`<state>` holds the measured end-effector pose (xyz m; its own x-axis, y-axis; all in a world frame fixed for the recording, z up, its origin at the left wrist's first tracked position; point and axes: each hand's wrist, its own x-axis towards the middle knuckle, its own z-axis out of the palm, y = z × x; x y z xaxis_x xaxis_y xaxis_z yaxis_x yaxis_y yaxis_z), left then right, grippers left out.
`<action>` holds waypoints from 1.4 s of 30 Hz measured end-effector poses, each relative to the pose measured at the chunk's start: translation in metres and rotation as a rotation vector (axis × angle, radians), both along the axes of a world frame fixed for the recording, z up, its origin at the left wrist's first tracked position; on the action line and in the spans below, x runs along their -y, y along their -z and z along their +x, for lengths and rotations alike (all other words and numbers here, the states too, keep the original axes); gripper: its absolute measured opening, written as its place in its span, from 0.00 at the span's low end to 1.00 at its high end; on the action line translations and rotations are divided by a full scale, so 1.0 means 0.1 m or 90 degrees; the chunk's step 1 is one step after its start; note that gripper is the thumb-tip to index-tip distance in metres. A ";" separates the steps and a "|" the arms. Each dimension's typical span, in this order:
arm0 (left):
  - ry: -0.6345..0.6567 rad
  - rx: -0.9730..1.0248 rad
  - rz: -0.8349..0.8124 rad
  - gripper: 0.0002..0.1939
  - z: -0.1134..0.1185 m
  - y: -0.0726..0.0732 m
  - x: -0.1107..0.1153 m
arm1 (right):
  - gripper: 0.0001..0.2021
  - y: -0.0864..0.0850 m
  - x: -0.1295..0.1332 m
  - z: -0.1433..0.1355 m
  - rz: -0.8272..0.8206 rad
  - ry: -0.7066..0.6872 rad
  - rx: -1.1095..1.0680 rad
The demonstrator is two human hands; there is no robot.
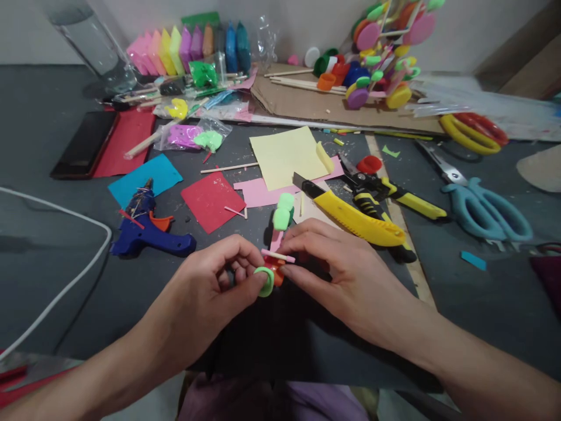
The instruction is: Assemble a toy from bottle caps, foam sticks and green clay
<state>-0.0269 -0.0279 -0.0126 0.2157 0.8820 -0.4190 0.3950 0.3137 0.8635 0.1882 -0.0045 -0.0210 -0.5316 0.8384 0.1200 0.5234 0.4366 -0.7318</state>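
Note:
My left hand (205,289) is closed in a pinch, thumb and forefinger on a small light green clay ring (268,289). Opposite it, the fingers of my right hand (346,275) grip a small craft model with an orange part (277,277). A short stick with pink ends (277,256) lies across the top of this model, and light green clay pieces (283,215) sit at its far end. The ring is right against the model's near left side; whether it is attached cannot be told. My fingers hide part of the model.
Beyond my hands lie a yellow utility knife (359,217), pliers (398,199) and blue-handled scissors (486,210). A blue glue gun (149,237) rests left, near a white cable (94,219). Coloured paper (284,152), clay packets (193,49) and a decorated model (383,58) stand farther back.

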 end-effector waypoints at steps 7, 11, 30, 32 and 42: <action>-0.055 0.061 -0.046 0.09 0.10 0.02 -0.06 | 0.02 0.07 0.00 -0.04 -0.018 0.007 -0.056; -0.043 0.043 -0.013 0.07 0.14 0.01 -0.05 | 0.02 0.08 -0.01 -0.03 -0.017 -0.002 -0.054; -0.048 0.008 0.013 0.06 0.16 -0.03 -0.04 | 0.03 0.07 -0.03 -0.01 -0.009 -0.018 -0.050; -0.052 -0.005 0.016 0.06 0.16 -0.03 -0.04 | 0.03 0.08 -0.04 -0.01 -0.019 -0.018 -0.056; -0.055 -0.013 -0.028 0.07 0.12 -0.02 -0.03 | 0.03 0.06 -0.02 -0.01 -0.030 -0.023 -0.065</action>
<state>-0.0146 -0.0245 -0.0109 0.1307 0.8774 -0.4616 0.3825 0.3849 0.8400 0.1874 -0.0026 -0.0269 -0.5484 0.8251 0.1358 0.4298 0.4175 -0.8006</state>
